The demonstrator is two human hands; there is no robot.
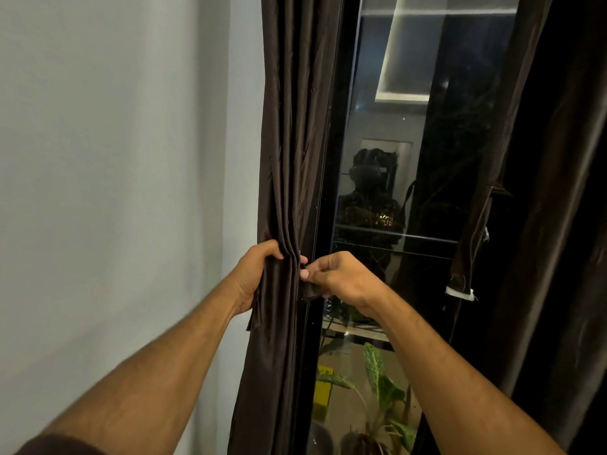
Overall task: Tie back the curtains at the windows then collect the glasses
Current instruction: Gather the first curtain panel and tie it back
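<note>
Between your fingers: left curtain point(289, 159), gathered. Left hand point(254, 277) grips the bunched folds beside the wall; right hand point(338, 277) pinches the tie-back strap point(312, 293). Keep folds cinched, draw strap snug around. Glasses: none visible.

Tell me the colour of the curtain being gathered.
Dark brown curtain, plain with no pattern; the head view shows it.

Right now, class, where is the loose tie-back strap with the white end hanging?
In the head view, the tie-back strap hangs on the right, against the right curtain beside the window glass, well clear of both hands.
</note>
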